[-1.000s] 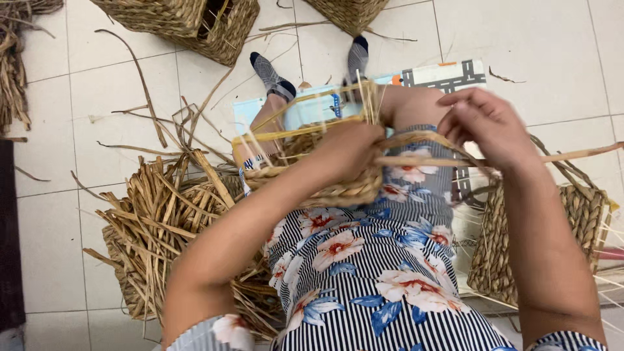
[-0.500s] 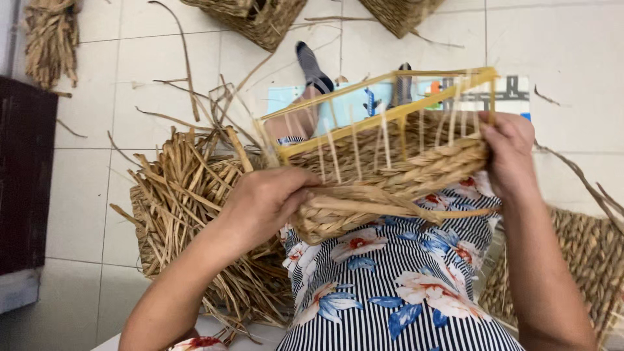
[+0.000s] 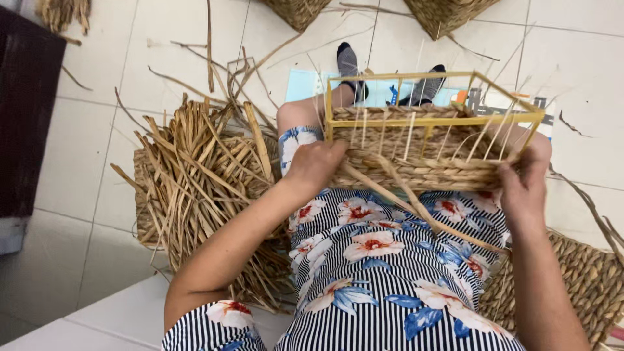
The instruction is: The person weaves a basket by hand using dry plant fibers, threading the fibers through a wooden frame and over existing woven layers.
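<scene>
A partly woven basket on a yellow wire frame lies across my lap, over a striped floral dress. Thin pale stakes stand up through the weave. My left hand grips the basket's left end. At the right end my right hand holds the woven wall. Loose straw strands trail from the weave down over my lap.
A pile of dried straw lies on the tiled floor to my left. A finished woven basket sits at my right side. Two more baskets stand at the top edge. A dark cabinet is at far left.
The basket has been tipped and lowered on my lap, so its yellow frame now faces away. Both hands shifted to its two ends.
</scene>
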